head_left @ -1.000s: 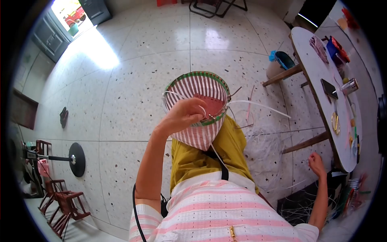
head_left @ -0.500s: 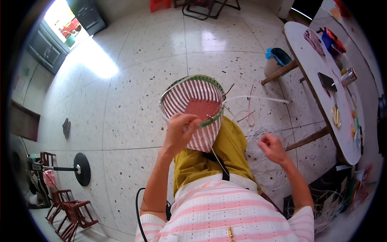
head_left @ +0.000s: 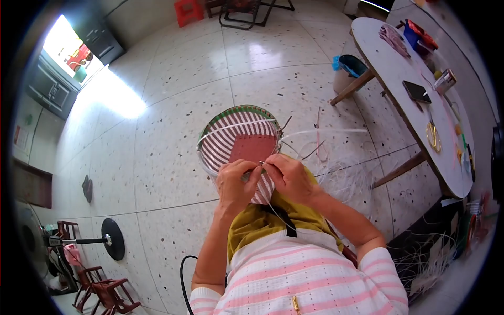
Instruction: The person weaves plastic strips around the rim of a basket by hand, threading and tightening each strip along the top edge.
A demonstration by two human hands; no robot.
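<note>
A round basket [head_left: 254, 148], woven in red-brown and white stripes with a green rim, stands tilted at my knees. My left hand [head_left: 234, 181] is closed in a pinch at its near rim. Opposite it, fingertips nearly touching, my right hand [head_left: 290, 177] pinches at the same spot. A tiny dark piece shows between the fingertips, too small to name. One white strip [head_left: 239, 126] crosses the basket's opening, and another white strip [head_left: 325, 130] sticks out to the right. Fingers cover the near rim.
On the right stands a white table [head_left: 388, 68] bearing a phone [head_left: 417, 91], gold-handled scissors [head_left: 433, 137] and a can [head_left: 445, 81]. A bin [head_left: 348, 72] is beside its leg. Loose clear strips [head_left: 349, 181] litter the floor. Small wooden chairs [head_left: 107, 294] stand at lower left.
My right hand has come in from the right to the basket's near rim, meeting my left hand. A white strip now spans the opening. The view has shifted slightly.
</note>
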